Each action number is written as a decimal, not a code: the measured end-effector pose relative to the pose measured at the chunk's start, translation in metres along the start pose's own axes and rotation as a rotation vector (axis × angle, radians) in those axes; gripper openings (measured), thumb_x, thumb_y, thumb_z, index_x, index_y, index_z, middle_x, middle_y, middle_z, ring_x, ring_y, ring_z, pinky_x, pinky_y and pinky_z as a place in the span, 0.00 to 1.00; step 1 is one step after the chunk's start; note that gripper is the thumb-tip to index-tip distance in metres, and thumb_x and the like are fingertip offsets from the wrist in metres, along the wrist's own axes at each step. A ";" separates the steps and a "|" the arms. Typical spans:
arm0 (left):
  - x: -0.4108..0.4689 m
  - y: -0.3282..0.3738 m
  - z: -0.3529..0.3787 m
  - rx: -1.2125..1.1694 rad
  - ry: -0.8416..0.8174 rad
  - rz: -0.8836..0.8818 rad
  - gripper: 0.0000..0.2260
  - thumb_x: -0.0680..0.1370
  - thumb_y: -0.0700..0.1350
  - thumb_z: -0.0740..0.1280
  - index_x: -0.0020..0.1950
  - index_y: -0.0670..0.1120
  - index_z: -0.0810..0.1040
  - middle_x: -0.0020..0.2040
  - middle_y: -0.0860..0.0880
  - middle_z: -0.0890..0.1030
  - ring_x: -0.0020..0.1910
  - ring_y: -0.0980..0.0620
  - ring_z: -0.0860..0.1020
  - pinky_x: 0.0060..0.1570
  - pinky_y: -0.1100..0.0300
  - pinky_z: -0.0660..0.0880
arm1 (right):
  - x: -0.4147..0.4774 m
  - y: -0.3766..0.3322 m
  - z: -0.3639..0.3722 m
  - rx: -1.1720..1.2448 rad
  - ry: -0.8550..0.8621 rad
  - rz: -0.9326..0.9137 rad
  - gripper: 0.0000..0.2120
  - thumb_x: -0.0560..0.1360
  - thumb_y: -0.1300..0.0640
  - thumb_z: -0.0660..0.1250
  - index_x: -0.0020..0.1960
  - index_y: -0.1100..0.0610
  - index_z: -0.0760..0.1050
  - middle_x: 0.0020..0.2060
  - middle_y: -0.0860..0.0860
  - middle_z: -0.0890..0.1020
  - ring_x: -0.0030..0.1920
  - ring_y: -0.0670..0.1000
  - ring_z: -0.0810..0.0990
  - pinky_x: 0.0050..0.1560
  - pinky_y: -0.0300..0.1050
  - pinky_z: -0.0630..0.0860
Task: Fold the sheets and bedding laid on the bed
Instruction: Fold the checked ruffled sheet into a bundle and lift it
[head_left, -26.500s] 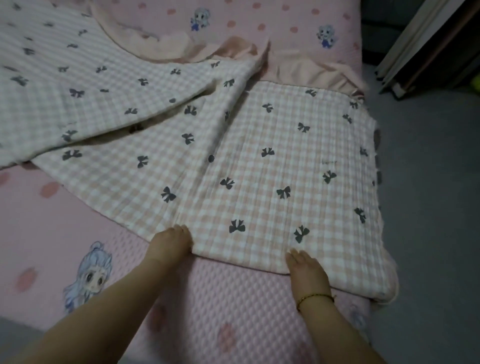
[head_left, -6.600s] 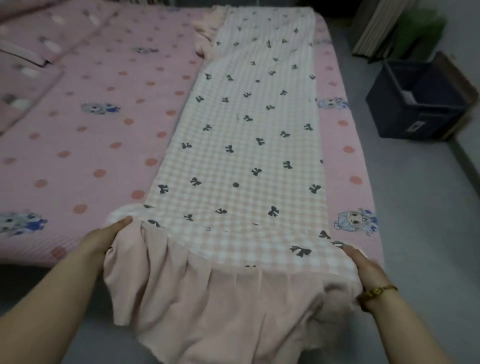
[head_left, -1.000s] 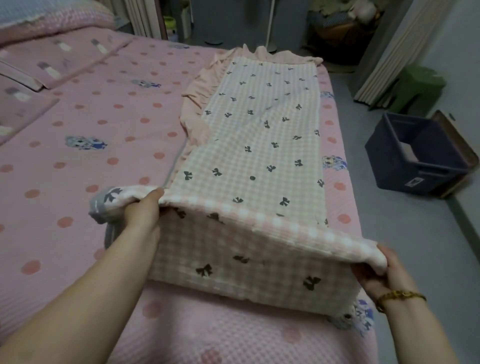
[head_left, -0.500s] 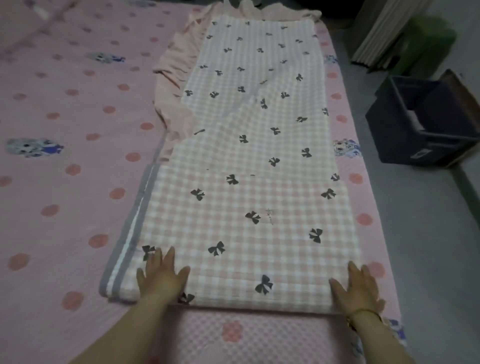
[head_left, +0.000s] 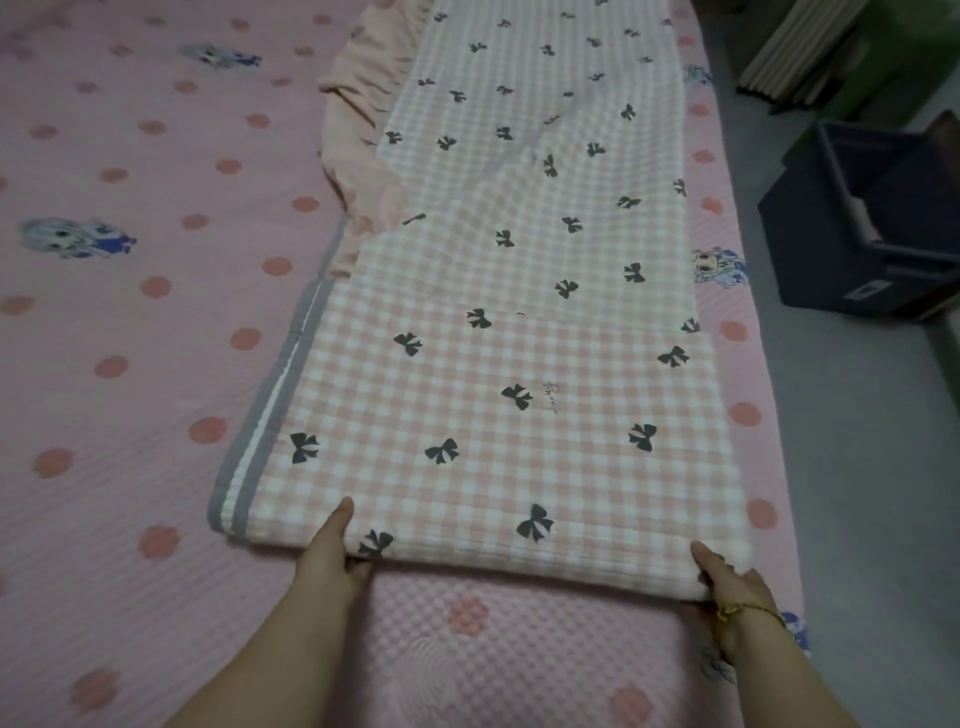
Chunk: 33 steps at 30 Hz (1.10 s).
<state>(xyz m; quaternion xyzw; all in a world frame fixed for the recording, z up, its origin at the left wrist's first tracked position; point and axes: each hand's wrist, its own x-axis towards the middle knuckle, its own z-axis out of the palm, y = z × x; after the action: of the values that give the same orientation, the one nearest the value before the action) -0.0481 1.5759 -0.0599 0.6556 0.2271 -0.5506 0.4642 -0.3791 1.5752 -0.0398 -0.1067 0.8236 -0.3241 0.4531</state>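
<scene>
A pink-and-white checked blanket (head_left: 519, 374) with black bows and a peach frill lies as a long strip along the right side of the bed. Its near end is doubled over onto itself, with a grey-striped edge showing on the left. My left hand (head_left: 332, 551) grips the folded near edge, thumb on top and fingers tucked underneath. At the near right corner my right hand (head_left: 727, 577), with a gold bracelet on the wrist, grips the fold the same way.
The pink dotted bed cover (head_left: 130, 338) with cartoon figures stretches to the left and under the blanket. A dark storage box (head_left: 872, 228) stands on the grey floor (head_left: 857, 493) right of the bed. Slatted boards lean at the top right.
The lifted near end came down folded onto the strip and both hands pressed it flat. Now the fingers have slid under the folded edge and both hands grip it.
</scene>
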 end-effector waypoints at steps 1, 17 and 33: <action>-0.004 0.001 -0.002 -0.007 -0.027 0.005 0.21 0.78 0.42 0.65 0.68 0.37 0.67 0.64 0.36 0.71 0.24 0.47 0.78 0.16 0.65 0.71 | -0.004 -0.002 -0.003 -0.001 -0.007 0.002 0.23 0.75 0.60 0.66 0.65 0.70 0.66 0.57 0.63 0.75 0.53 0.59 0.74 0.61 0.55 0.71; -0.052 0.009 -0.065 0.152 -0.137 0.254 0.19 0.79 0.42 0.63 0.68 0.38 0.69 0.68 0.41 0.72 0.41 0.50 0.76 0.53 0.61 0.72 | -0.080 0.023 -0.036 0.103 0.020 -0.151 0.06 0.76 0.68 0.63 0.51 0.63 0.68 0.33 0.53 0.72 0.36 0.56 0.71 0.17 0.35 0.70; -0.070 -0.124 -0.204 0.372 0.254 0.332 0.26 0.74 0.38 0.68 0.70 0.33 0.64 0.67 0.36 0.70 0.64 0.37 0.70 0.64 0.46 0.68 | -0.094 0.139 -0.139 -0.460 0.016 0.049 0.28 0.67 0.71 0.72 0.64 0.72 0.68 0.64 0.67 0.71 0.62 0.65 0.71 0.69 0.54 0.62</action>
<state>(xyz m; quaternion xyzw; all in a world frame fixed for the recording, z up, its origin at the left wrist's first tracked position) -0.0646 1.8238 -0.0470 0.8215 0.0678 -0.4128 0.3874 -0.4227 1.7867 -0.0110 -0.1846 0.8818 -0.1174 0.4179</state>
